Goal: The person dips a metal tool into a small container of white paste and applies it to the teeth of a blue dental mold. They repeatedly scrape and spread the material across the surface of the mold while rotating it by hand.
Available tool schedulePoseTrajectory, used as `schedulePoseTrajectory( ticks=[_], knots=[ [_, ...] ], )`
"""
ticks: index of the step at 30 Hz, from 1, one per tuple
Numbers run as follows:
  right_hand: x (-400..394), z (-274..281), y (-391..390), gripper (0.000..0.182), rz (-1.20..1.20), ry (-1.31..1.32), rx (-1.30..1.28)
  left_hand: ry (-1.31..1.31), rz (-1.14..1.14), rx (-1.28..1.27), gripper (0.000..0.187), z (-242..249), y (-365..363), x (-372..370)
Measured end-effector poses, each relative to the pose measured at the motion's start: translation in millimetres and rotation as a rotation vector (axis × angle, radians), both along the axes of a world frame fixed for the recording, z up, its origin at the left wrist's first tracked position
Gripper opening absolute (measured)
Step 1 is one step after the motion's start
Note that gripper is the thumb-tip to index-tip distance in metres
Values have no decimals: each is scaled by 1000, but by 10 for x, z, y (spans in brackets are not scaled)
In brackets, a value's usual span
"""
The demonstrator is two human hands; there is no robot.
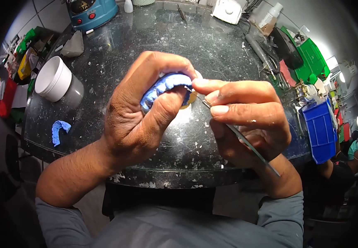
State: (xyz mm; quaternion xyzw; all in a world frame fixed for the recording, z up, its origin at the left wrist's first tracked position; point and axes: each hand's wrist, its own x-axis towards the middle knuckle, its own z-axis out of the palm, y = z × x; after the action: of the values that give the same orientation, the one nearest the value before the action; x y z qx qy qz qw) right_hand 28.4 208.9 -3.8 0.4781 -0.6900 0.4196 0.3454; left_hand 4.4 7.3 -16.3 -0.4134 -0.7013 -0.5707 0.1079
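Note:
A blue horseshoe-shaped dental model (168, 82) with tooth shapes is gripped in my left hand (135, 107), thumb on its inner side and fingers curled over the outside. Between the thumb and fingers of my right hand (249, 118) is a thin metal dental hand tool (249, 144), held like a pen. Its tip reaches the inner right side of the model, where my fingers partly hide it. Both hands are above the dark worktable (203, 45). A smaller curved blue piece (59, 131) lies on the table to the left of my left wrist.
At the left stands a white tub (54, 78), with a grey lump (73, 44) behind it. A blue machine (91, 14) is at the back left. A handpiece with a cord (259, 51) lies at the right, near a blue bin (320, 130). Another person (354, 153) is at far right.

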Motion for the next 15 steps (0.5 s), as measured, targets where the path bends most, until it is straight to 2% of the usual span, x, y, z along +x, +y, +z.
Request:
schedulePoseTrajectory(
  ticks=[2, 6, 7, 10, 15],
  knots=[
    [0, 1, -2, 20, 8, 3, 8, -211, -99, 145, 32, -9, 56, 49],
    [14, 1, -3, 21, 2, -10, 7, -240, -36, -37, 34, 46, 58, 145],
    [24, 0, -11, 22, -4, -43, 13, -146, -67, -7, 34, 6, 72, 108],
    [41, -8, 0, 26, -10, -142, -12, -114, -41, -25, 32, -9, 101, 106],
    [53, -10, -11, 31, -9, -163, -20, -159, -33, -33, 31, 14, 92, 127]
  ],
)
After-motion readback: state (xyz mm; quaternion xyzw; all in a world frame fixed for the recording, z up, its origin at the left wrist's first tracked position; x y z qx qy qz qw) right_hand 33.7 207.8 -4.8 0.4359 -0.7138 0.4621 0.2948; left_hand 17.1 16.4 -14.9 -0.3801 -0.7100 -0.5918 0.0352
